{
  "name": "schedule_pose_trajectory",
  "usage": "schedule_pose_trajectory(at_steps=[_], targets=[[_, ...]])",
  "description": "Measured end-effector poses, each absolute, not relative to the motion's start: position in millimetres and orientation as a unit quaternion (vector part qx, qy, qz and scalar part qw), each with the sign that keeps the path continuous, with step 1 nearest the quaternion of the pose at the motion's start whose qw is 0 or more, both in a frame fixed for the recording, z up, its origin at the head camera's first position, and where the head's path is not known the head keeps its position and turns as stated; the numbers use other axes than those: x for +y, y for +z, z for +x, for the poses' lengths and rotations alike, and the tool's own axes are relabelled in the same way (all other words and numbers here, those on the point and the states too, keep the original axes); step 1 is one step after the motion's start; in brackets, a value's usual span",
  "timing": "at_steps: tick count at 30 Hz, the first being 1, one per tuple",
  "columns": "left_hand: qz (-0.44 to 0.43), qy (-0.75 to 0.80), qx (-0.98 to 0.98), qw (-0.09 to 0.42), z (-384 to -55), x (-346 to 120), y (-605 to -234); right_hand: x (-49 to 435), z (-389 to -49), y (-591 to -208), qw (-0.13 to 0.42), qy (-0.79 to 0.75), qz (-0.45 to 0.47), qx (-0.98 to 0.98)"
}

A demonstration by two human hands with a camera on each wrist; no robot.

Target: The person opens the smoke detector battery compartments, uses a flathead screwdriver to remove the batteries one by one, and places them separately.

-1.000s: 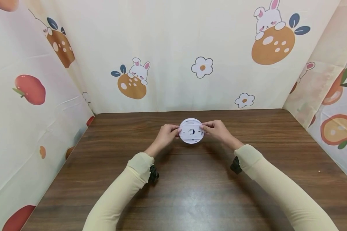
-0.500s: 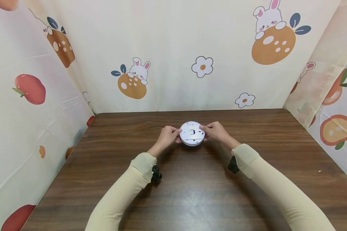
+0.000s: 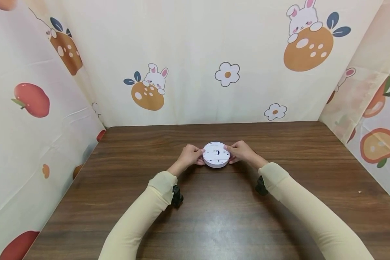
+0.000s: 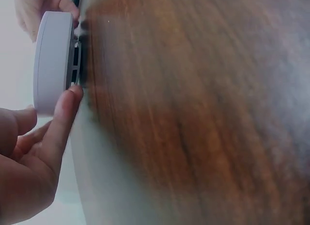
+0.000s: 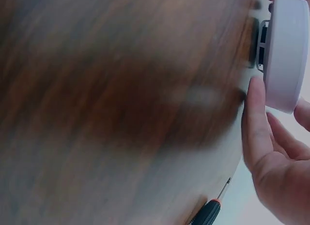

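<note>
A round white smoke detector (image 3: pixel 216 163) lies between both hands over the far middle of the table, its slotted backplate facing up. The left hand (image 3: pixel 190 155) grips its left rim, thumb on top and fingers beneath. On the opposite rim, the right hand (image 3: pixel 243 152) holds it the same way. In the left wrist view, the smooth side wall of the detector (image 4: pixel 54 60) shows, with a dark vented part underneath, close to the tabletop. Whether that part touches the wood, I cannot tell.
A brown wood-grain table (image 3: pixel 208 216) spreads below, backed by a printed cloth (image 3: pixel 195 47) along its far edge. A screwdriver (image 5: pixel 207 212) with a black and orange handle appears in the right wrist view. A tiny speck (image 3: pixel 359 192) lies at the right.
Both hands have lowered the smoke detector toward the table. Its backplate has tilted from facing the camera to nearly level, so its side wall now shows.
</note>
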State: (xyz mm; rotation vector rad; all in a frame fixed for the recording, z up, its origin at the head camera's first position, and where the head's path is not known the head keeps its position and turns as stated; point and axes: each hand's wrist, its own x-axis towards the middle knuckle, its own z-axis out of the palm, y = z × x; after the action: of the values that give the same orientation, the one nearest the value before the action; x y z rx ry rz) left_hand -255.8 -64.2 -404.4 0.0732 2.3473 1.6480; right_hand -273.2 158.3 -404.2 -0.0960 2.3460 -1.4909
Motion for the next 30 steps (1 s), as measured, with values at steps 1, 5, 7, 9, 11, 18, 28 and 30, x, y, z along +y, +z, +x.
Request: schedule_pose_trajectory(at_steps=[1, 5, 7, 9, 11, 18, 28, 30], targets=[[0.027, 0.567, 0.813, 0.134, -255.6, -64.2, -404.0, 158.5, -273.3, -404.2, 0.172, -0.522, -0.045, 0.834], [0.049, 0.547, 0.828, 0.110, -255.1, -62.8, -401.7, 159.1, -273.7, -402.8, 0.105, -0.477, -0.120, 0.864], [0.073, 0.533, 0.838, 0.095, -255.9, -62.2, -402.2, 159.6, -273.9, -402.4, 0.072, -0.448, -0.165, 0.876], [0.099, 0.521, 0.843, 0.088, -256.6, -62.1, -402.9, 160.8, -274.5, -403.0, 0.055, -0.423, -0.201, 0.882], [0.125, 0.498, 0.853, 0.090, -256.8, -62.9, -402.9, 163.3, -275.2, -403.8, 0.064, -0.403, -0.226, 0.885], [0.220, 0.374, 0.898, 0.075, -257.6, -67.2, -401.5, 172.7, -273.2, -398.9, 0.117, -0.401, -0.269, 0.868], [0.228, 0.365, 0.902, 0.037, -260.2, -65.0, -404.3, 173.1, -272.4, -397.8, 0.105, -0.404, -0.282, 0.864], [0.226, 0.368, 0.901, 0.038, -260.2, -65.0, -404.5, 174.0, -272.9, -398.3, 0.104, -0.402, -0.284, 0.864]])
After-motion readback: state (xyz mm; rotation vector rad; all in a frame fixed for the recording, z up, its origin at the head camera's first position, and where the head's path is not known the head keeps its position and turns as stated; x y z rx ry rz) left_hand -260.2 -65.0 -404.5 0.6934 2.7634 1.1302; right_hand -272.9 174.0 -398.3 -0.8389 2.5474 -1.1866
